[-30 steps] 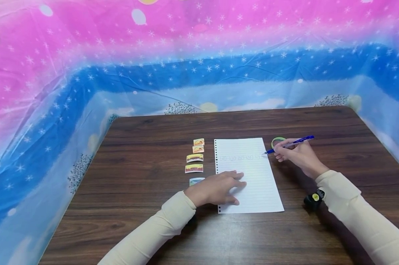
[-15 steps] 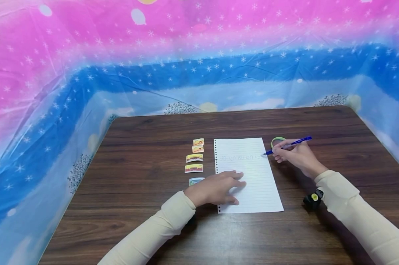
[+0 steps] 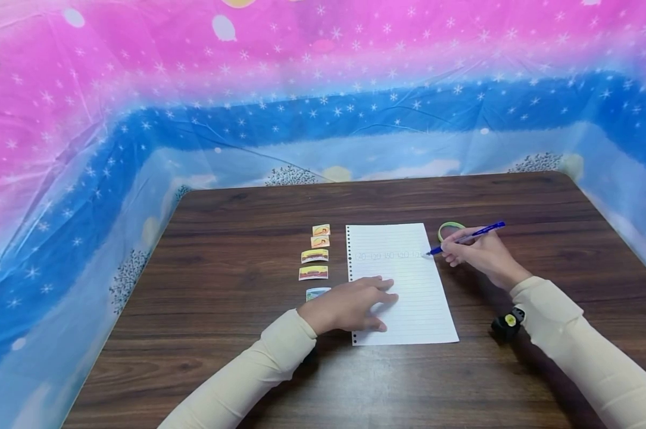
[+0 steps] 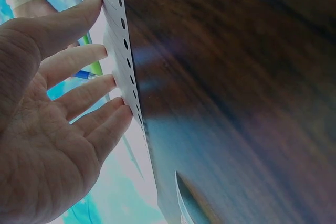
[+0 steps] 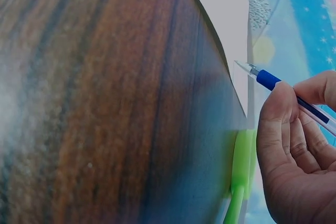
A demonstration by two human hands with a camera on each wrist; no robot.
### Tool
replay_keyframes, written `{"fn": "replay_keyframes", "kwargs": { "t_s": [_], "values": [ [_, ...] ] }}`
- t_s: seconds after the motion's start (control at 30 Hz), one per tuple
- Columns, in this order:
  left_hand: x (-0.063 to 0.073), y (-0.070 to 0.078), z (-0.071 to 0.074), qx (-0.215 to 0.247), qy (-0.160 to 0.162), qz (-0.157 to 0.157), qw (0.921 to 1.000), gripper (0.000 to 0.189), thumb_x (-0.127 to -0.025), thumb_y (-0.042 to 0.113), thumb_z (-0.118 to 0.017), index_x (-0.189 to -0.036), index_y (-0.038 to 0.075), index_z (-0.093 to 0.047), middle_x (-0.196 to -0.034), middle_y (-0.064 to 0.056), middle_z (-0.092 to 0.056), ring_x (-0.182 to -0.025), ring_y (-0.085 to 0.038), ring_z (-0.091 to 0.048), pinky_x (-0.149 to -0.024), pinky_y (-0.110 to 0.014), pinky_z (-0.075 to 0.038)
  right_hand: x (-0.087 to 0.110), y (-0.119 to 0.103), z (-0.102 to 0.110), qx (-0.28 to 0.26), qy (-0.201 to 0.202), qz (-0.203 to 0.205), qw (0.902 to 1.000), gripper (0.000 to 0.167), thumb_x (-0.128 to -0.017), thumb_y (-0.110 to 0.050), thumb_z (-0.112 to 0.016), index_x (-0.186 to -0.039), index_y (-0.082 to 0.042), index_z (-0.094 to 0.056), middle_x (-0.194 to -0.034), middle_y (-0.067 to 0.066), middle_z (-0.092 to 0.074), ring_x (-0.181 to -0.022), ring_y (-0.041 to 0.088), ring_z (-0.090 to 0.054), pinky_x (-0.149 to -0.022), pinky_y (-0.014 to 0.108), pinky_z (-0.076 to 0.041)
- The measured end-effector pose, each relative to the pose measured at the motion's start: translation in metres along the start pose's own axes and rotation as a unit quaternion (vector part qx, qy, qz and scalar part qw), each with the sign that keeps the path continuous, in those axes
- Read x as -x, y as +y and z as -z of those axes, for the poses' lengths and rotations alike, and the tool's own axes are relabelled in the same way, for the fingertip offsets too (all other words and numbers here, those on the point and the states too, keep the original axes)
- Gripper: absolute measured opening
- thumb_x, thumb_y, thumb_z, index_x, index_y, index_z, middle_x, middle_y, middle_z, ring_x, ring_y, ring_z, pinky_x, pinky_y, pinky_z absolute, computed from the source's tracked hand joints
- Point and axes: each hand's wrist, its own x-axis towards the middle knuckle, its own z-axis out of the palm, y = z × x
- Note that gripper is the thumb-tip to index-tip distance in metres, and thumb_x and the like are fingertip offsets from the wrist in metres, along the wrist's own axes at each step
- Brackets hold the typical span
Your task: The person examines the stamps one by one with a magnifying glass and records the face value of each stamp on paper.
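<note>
A sheet of lined paper (image 3: 403, 310) with punched holes down its left side lies on the table, a row of handwritten numbers across its upper part. My left hand (image 3: 349, 302) rests on the paper's left half, its fingers spread; in the left wrist view the fingertips (image 4: 108, 81) touch the sheet beside the holes. With my right hand (image 3: 480, 253) I pinch a blue pen (image 3: 489, 229) between thumb and fingers. Its tip is at the right end of the number row, right at the sheet in the right wrist view, where the pen (image 5: 269, 80) shows a clear barrel.
Left of the paper, several small printed cards (image 3: 314, 255) stand in a column; the nearest card (image 3: 317, 294) is partly covered by my left hand. A green ring-shaped object with a handle (image 5: 241, 161) lies beyond my right hand. Patterned cloth (image 3: 301, 113) hangs behind the brown table (image 3: 221, 268).
The pen tip has shifted slightly downward at the end of the number row, with small tilts of the pen. My left hand has stayed in place.
</note>
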Motion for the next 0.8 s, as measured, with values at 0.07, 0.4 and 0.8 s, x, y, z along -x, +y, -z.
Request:
{"fn": "replay_keyframes", "kwargs": {
  "t_s": [0.07,0.4,0.8],
  "values": [
    [0.0003,0.0,0.0003,0.0,0.0,0.001,1.0,0.06,-0.093,0.033,-0.076,-0.147,0.015,-0.055,-0.16,-0.006,-0.038,-0.15,-0.023,-0.03,-0.119,-0.034,-0.029,0.0001,0.0003,0.0004,-0.001,0.0,0.0,1.0,0.036,-0.096,-0.017,-0.072,-0.112,0.015,-0.064,-0.094,0.025,-0.072,-0.078,0.022,-0.072,-0.07,0.034,-0.061],
    [0.0008,-0.0002,-0.0007,-0.005,0.002,-0.002,1.0,0.06,-0.093,0.033,-0.076,-0.147,0.015,-0.056,-0.16,-0.006,-0.039,-0.15,-0.023,-0.031,-0.119,-0.033,-0.029,-0.0025,0.0011,0.0015,-0.004,0.016,0.001,0.9999,0.034,-0.096,-0.013,-0.07,-0.111,0.017,-0.063,-0.093,0.026,-0.073,-0.076,0.018,-0.072,-0.069,0.031,-0.061],
    [0.0003,-0.0003,-0.0005,-0.009,0.0,-0.003,1.0,0.06,-0.094,0.033,-0.075,-0.147,0.015,-0.055,-0.16,-0.005,-0.038,-0.15,-0.023,-0.03,-0.119,-0.033,-0.029,-0.0051,0.0004,0.0015,-0.004,0.032,0.0,0.9995,0.036,-0.097,-0.014,-0.069,-0.113,0.017,-0.063,-0.087,0.009,-0.074,-0.076,0.014,-0.071,-0.071,0.029,-0.06]
  ]
}}
